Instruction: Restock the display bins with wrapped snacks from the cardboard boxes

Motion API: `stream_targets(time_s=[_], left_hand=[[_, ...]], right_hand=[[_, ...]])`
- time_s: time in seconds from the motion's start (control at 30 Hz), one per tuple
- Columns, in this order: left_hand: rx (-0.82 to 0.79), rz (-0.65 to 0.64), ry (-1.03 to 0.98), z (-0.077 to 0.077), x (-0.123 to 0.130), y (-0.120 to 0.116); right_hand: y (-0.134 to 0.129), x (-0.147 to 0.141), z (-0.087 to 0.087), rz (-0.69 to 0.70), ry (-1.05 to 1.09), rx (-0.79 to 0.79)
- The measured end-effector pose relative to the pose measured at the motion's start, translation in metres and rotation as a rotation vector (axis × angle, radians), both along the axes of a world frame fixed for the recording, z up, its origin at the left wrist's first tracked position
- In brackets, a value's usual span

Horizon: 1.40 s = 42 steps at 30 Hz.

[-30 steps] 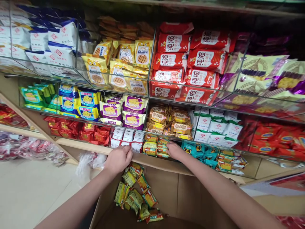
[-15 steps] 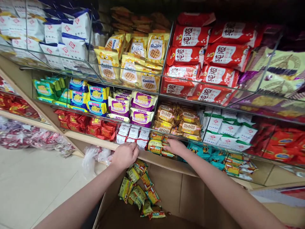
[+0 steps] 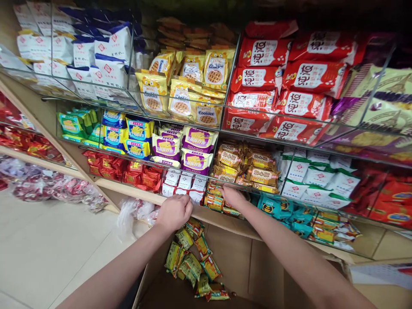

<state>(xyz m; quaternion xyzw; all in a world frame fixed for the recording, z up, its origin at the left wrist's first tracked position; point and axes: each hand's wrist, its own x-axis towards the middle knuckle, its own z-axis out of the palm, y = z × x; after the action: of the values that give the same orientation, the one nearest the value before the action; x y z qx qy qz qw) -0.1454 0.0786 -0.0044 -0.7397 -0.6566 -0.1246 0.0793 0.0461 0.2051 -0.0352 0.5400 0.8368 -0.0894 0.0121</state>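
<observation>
My left hand (image 3: 175,211) is closed over the rim of a cardboard box (image 3: 236,221), just below small white packets (image 3: 184,180). The box stands against the shelf front. Several small yellow-and-orange snack packets (image 3: 192,266) lie loose at its left side. My right hand (image 3: 234,198) reaches across the box into a low shelf compartment that holds similar yellow-and-orange packets (image 3: 214,202). Its fingertips are hidden among them, so whether it grips one does not show. Right above are brown-wrapped biscuits (image 3: 230,154).
Clear dividers (image 3: 222,98) separate the packets on the upper shelves. Teal packets (image 3: 272,205) lie to the right of my right hand. Red packets (image 3: 141,176) fill compartments on the left. A clear plastic bag (image 3: 127,221) hangs by the lower shelf, above the tiled floor (image 3: 83,240).
My right hand has moved slightly left and deeper among the yellow-and-orange packets. My left hand stays on the box rim. The whole view has shifted a little.
</observation>
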Motion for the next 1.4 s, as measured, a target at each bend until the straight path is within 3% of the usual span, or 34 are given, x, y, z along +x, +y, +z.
stream_targets(time_s=[0.33,0.47,0.57,0.67,0.73,0.8,0.83,0.93,1.03,1.1,1.23,1.33,1.4], left_hand=[[-0.011,0.013,-0.007,0.000,0.000,0.001],[-0.009,0.013,-0.013,0.000,0.000,0.001],[-0.008,0.018,-0.007,-0.001,0.000,0.002],[-0.007,0.019,-0.001,-0.003,0.000,0.003],[-0.002,0.017,0.003,-0.003,0.000,0.004],[0.008,0.014,0.007,-0.003,0.000,0.004],[0.013,0.013,0.009,-0.002,0.000,0.003],[0.031,0.009,0.018,-0.002,0.000,0.002],[0.050,0.007,0.020,-0.003,0.000,0.001],[0.066,0.004,0.012,-0.004,0.001,0.001],[0.101,-0.019,-0.027,-0.008,-0.001,0.003],[0.125,-0.069,-0.081,-0.007,-0.004,0.005],[0.140,-0.140,-0.127,-0.004,-0.001,-0.001]], right_hand=[[0.003,0.004,-0.006,0.126,-0.015,0.106],[-0.005,0.016,0.006,0.171,0.013,0.116],[-0.037,0.027,0.030,0.237,0.068,0.148],[-0.095,0.033,0.042,0.426,0.264,0.195],[-0.135,0.031,0.026,0.542,0.380,0.075],[-0.164,0.025,-0.013,0.482,0.412,-0.098],[-0.172,0.021,-0.037,0.374,0.434,-0.148],[-0.179,0.004,-0.110,-0.137,0.524,-0.244],[-0.174,-0.013,-0.150,-0.333,0.549,-0.264],[-0.171,-0.019,-0.159,-0.386,0.574,-0.242],[-0.167,-0.016,-0.157,-0.428,0.713,-0.214],[-0.168,-0.001,-0.144,-0.407,0.885,-0.232],[-0.175,0.013,-0.126,-0.382,1.006,-0.270]])
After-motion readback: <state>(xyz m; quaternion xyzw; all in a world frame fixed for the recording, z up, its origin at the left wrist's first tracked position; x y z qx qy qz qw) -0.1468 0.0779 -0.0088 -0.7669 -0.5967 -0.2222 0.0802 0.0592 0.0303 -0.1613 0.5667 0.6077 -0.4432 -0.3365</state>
